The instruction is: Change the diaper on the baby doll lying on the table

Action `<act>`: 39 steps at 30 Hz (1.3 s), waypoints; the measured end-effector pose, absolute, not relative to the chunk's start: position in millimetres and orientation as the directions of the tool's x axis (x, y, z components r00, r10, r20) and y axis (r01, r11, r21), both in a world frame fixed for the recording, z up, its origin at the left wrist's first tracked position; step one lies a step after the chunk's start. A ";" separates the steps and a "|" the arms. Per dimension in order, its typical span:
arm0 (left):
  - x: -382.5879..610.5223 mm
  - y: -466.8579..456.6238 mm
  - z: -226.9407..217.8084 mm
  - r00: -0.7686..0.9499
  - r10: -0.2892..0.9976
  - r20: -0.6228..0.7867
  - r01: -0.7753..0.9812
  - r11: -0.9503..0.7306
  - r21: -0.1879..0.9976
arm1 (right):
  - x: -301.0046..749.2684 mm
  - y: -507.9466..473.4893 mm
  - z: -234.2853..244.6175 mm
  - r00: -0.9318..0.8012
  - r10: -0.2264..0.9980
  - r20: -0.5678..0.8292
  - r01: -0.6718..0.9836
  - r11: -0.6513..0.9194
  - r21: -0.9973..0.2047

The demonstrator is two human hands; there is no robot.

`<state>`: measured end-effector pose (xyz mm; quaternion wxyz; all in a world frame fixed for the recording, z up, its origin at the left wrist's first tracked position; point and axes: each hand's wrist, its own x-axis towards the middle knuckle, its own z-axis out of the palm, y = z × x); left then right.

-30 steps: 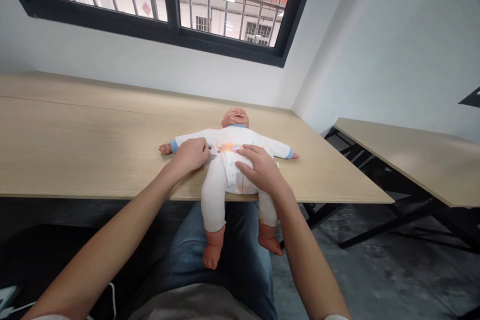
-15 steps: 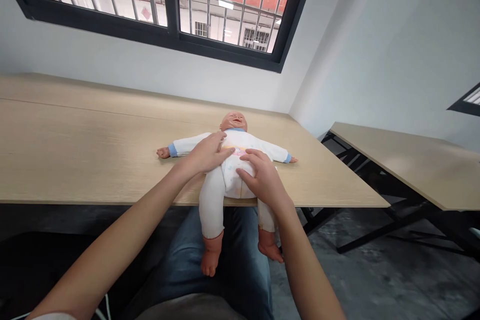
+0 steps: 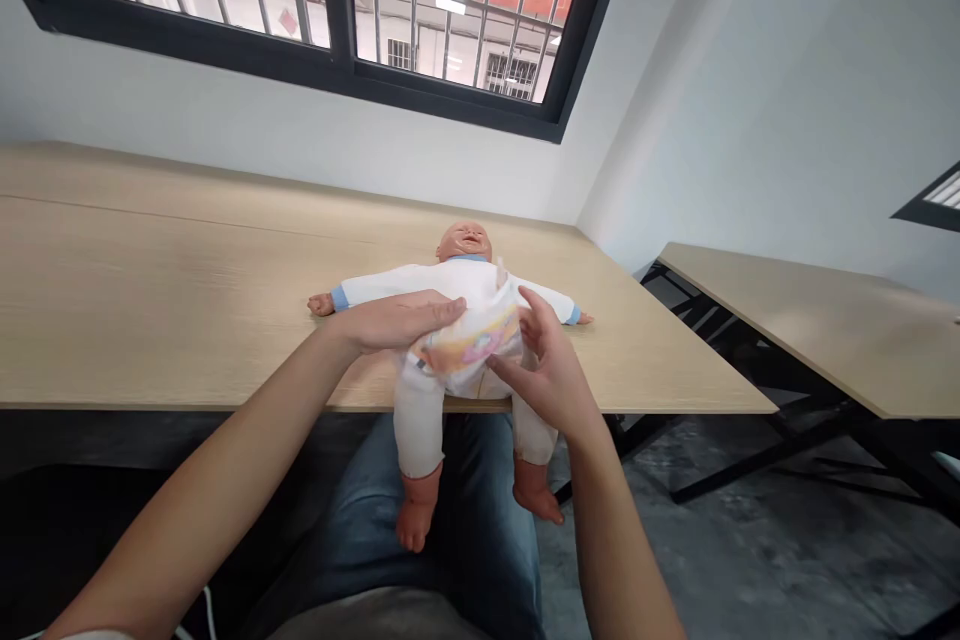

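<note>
- A baby doll is lying on its back on a pale wood table, arms stretched out to both sides, its legs hanging over the near edge above the person's jeans.
- The doll is wearing a white sleepsuit with blue cuffs, opened at the middle.
- A diaper with a colourful print is sitting at the doll's hips, its top flap lifted and tilted. Its lower part is hidden by the hands, and its fastening tabs are too blurred to make out.
- The left hand is lying across the doll's middle, its fingers straight and close together, resting on the diaper's upper edge without any clear grip.
- The right hand is hovering at the diaper's right side, its fingers spread and curving upward. Its thumb is reaching toward the diaper's lower edge, but whether it is pinching the edge, I cannot tell.
- Both forearms are coming in from the bottom corners, cut off by the frame.
- A barred window is showing a brick wall beyond the table, and a second table is standing to the right.
</note>
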<state>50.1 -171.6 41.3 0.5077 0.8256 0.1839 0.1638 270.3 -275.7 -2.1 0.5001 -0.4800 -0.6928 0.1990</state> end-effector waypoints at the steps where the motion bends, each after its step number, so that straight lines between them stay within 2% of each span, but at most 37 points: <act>1: 48.5 -174.2 43.4 0.910 0.412 0.038 0.143 -0.400 0.905 | 271.1 -282.9 2.6 -0.108 0.872 0.478 0.443 0.472 -0.762; 3: 46.9 -178.9 46.4 0.952 0.297 -0.073 0.184 -0.366 0.912 | 272.7 -298.3 9.5 -0.214 0.886 0.411 0.462 0.463 -0.757; 5: 47.5 -183.7 47.7 0.953 0.272 -0.130 0.236 -0.407 0.882 | 272.9 -312.9 11.0 -0.272 0.900 0.339 0.507 0.434 -0.745; 7: 49.5 -188.1 46.4 0.921 0.378 -0.091 0.292 -0.518 0.804 | 270.1 -325.2 6.4 -0.298 0.909 0.291 0.529 0.411 -0.743; 10: 53.8 -191.5 40.1 0.794 0.596 0.118 0.394 -0.654 0.646 | 259.8 -338.5 -8.5 -0.321 0.895 0.310 0.553 0.443 -0.705; 13: 59.7 -193.5 32.6 0.691 0.665 0.282 0.522 -0.729 0.443 | 246.8 -346.4 -24.9 -0.326 0.887 0.326 0.593 0.461 -0.661; 15: 66.3 -197.9 29.2 0.684 0.673 0.282 0.598 -0.738 0.312 | 239.6 -349.4 -33.0 -0.312 0.896 0.315 0.610 0.443 -0.657; 18: 81.9 -209.2 25.7 0.652 0.730 0.207 0.716 -0.682 0.149 | 233.7 -352.1 -39.0 -0.297 0.902 0.312 0.615 0.431 -0.660; 22: 104.7 -217.9 20.6 0.545 0.825 0.146 0.834 -0.552 0.006 | 234.6 -358.2 -38.8 -0.284 0.919 0.273 0.577 0.391 -0.717; 25: 111.5 -215.8 18.4 0.534 0.822 0.197 0.843 -0.536 -0.047 | 238.9 -363.9 -39.0 -0.260 0.932 0.252 0.481 0.352 -0.803; 27: 110.3 -213.5 19.7 0.552 0.803 0.223 0.830 -0.554 -0.059 | 241.7 -365.9 -40.8 -0.186 0.939 0.289 0.427 0.342 -0.837; 31: 103.2 -208.7 28.4 0.583 0.768 0.264 0.801 -0.598 -0.031 | 245.2 -363.4 -45.7 -0.048 0.924 0.380 0.409 0.366 -0.836; 35: 100.9 -201.7 35.9 0.593 0.743 0.311 0.778 -0.628 0.018 | 240.4 -357.6 -45.7 0.154 0.902 0.404 0.569 0.253 -0.782; 39: 102.0 -194.4 36.8 0.585 0.730 0.353 0.765 -0.642 0.059 | 224.6 -353.6 -35.5 0.221 0.936 0.274 0.790 -0.007 -0.613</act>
